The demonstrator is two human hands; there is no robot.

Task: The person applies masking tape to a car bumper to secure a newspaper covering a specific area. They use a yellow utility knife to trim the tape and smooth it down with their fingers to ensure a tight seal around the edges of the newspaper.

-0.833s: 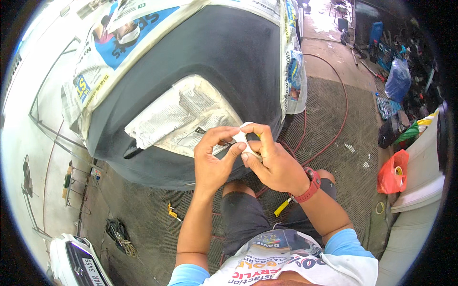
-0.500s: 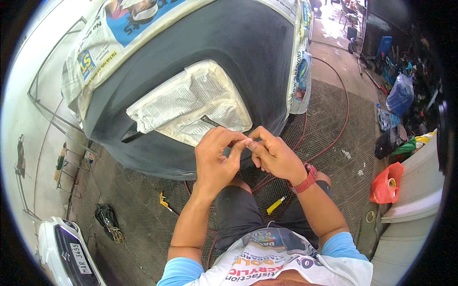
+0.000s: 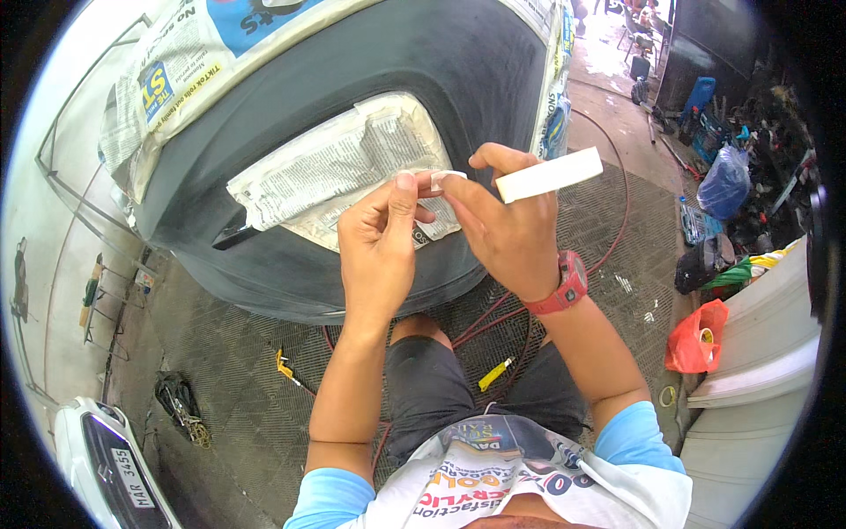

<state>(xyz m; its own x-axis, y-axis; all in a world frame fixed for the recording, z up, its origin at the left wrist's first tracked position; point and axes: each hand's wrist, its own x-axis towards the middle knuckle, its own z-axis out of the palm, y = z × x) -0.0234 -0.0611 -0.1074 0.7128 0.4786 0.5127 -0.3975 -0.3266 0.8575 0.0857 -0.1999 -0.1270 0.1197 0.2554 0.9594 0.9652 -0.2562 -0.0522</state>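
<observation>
My left hand [image 3: 379,242] is raised over the car bumper, its fingers curled and fingertips touching a small white piece of masking tape [image 3: 449,180]. My right hand [image 3: 511,234], with a red watch on the wrist, meets the same piece with its fingertips. A roll of masking tape [image 3: 551,175], pale cream and seen edge-on, rests at the right hand's bent fingers. Behind both hands is the dark grey, matte car bumper [image 3: 291,286]. Its central opening is masked with newspaper [image 3: 322,163] taped round the edges; the hands hide the lower right of that paper.
A yellow-handled tool [image 3: 283,365] and a yellow tube-like item [image 3: 495,374] lie on the ridged floor. Red hoses [image 3: 621,194] run across it. A white car [image 3: 97,458] stands lower left. An orange bag [image 3: 698,337] and piled items line the right side.
Both hands have risen towards the masked opening, and the right hand has turned. The tape roll and the small tape piece now show. The view has shifted slightly.
</observation>
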